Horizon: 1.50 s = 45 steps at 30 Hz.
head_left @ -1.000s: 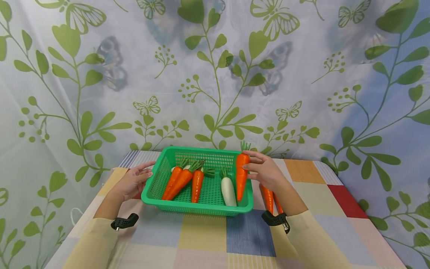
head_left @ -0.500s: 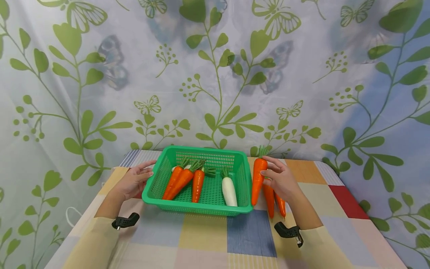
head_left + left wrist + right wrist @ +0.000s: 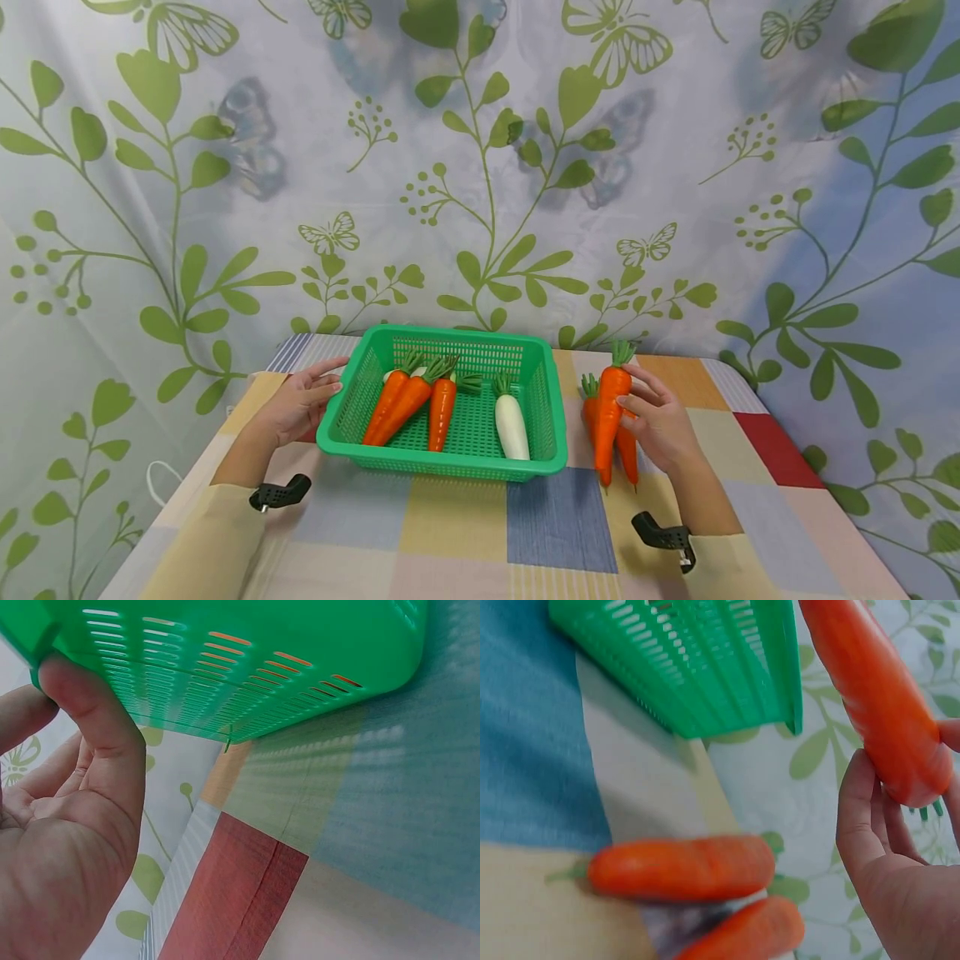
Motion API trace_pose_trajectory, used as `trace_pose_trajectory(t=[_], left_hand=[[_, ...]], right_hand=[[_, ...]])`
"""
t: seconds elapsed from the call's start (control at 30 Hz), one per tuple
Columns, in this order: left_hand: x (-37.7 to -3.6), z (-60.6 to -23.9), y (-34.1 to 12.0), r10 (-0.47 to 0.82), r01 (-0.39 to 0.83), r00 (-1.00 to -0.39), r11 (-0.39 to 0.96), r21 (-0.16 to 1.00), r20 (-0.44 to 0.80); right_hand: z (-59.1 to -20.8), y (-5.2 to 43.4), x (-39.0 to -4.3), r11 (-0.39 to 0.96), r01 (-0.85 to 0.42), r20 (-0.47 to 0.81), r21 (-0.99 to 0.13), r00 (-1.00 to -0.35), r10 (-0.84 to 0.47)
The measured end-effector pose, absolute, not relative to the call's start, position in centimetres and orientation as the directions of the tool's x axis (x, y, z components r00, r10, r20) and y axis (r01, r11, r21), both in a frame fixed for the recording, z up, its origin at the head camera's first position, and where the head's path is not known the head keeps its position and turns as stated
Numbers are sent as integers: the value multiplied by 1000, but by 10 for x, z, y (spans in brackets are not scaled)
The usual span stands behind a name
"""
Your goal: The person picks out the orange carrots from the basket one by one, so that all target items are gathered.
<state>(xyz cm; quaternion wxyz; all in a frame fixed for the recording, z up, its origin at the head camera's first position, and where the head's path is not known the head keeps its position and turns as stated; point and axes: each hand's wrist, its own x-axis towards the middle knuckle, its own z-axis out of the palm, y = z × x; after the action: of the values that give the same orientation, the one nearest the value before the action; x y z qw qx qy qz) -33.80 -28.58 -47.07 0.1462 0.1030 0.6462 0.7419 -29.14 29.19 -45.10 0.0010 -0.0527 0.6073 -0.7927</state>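
Note:
My right hand (image 3: 663,421) pinches an orange carrot (image 3: 613,400) by its upper part, green top upward, between thumb and fingers. In the head view it overlaps two other carrots lying on the tablecloth; the right wrist view shows one carrot (image 3: 682,868) beside a second carrot (image 3: 750,934), with the held one above them. My left hand (image 3: 300,404) touches the left side of a green plastic basket (image 3: 450,468), its fingertips right at the rim. Inside the basket, several carrots (image 3: 408,408) lie at the left and a white radish (image 3: 512,425) at the right.
A patchwork tablecloth (image 3: 450,533) covers the table. Close behind it hangs a curtain (image 3: 480,167) printed with leaves and butterflies. Partly hidden under the carrots at the basket's left are more white vegetables. A white cable (image 3: 161,483) loops by the table's left edge.
My right hand has carried the carrot from over the basket's right end, out past the rim, to over the two carrots at the right. My left hand and the basket have stayed in place.

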Motion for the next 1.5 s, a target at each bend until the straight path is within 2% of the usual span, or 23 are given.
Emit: trace_pose_trajectory(t=[0.33,0.73,0.97,1.27,1.5], left_hand=[[-340,-473,-287,364,-76,-931,-142,987,-20],[-341,-472,-287,364,-94,-931,-145,985,-35],[-343,-474,-287,368,-95,-929,-146,985,-35],[-340,-472,-285,363,-89,-931,-144,986,-31],[-339,-472,-285,361,-98,-932,-141,985,-41]], right_hand=[[-471,326,-287,-318,-174,199,-932,-979,-47],[-489,361,-292,-262,-139,161,-955,-985,-66],[-491,375,-299,-123,-96,106,-988,-991,-81],[-490,385,-309,206,4,-16,-979,-998,-54],[-494,389,-317,280,57,-63,-958,-998,-11]])
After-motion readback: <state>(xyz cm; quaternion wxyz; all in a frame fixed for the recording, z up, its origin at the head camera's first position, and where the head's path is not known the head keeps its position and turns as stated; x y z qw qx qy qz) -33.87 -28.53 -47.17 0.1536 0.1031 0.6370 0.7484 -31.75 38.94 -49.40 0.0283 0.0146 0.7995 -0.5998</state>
